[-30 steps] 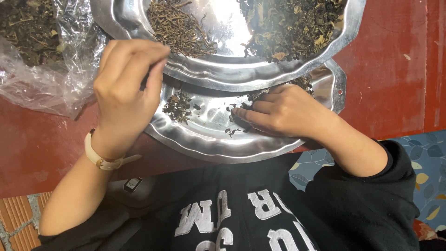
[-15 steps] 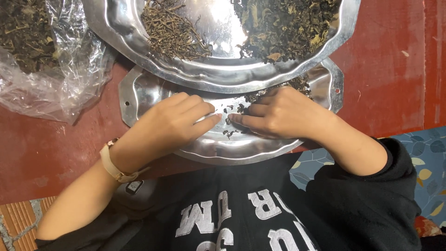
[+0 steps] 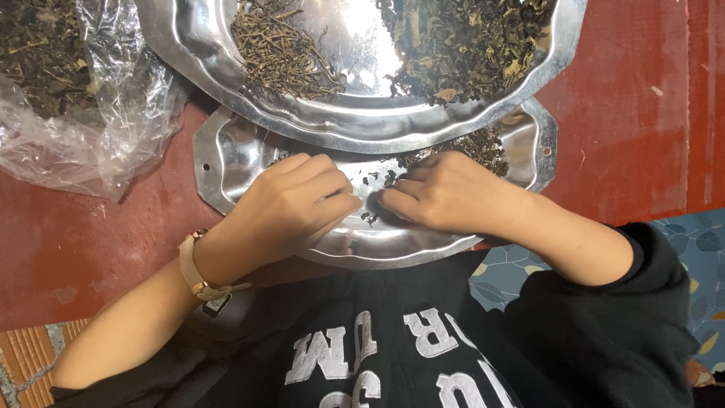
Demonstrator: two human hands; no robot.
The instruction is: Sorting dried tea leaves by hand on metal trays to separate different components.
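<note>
Small dark dried leaf fragments [image 3: 375, 198] lying scattered on the lower shiny scalloped metal tray [image 3: 226, 162], sitting between the two hands near the tray's middle. More of the same dried leaf [image 3: 483, 145] piling at the tray's far right corner, partly tucked under the upper tray.

Left hand [image 3: 291, 208] resting palm-down on the lower tray, fingers [image 3: 332, 208] curling inward, tips meeting the fragments; whether anything is pinched — cannot tell. Right hand [image 3: 445, 193] lying palm-down opposite, fingers [image 3: 400, 200] bent and pressing toward the same fragments; grasp likewise cannot tell. Fingertips of both hands nearly touching.

Beige strap watch [image 3: 198, 268] sitting on the left wrist. Black sleeve [image 3: 642, 302] covering the right forearm, pushed back above the wrist.

Larger round shiny metal tray [image 3: 355, 125] overlapping the far edge of the lower tray, carrying a heap of thin brown dried stems [image 3: 279, 49] at left and a heap of dark green dried leaves [image 3: 468, 45] at right.

Crumpled clear plastic bag [image 3: 83, 113] with dried plant matter lying at far left on the red floor [image 3: 627, 136].
</note>
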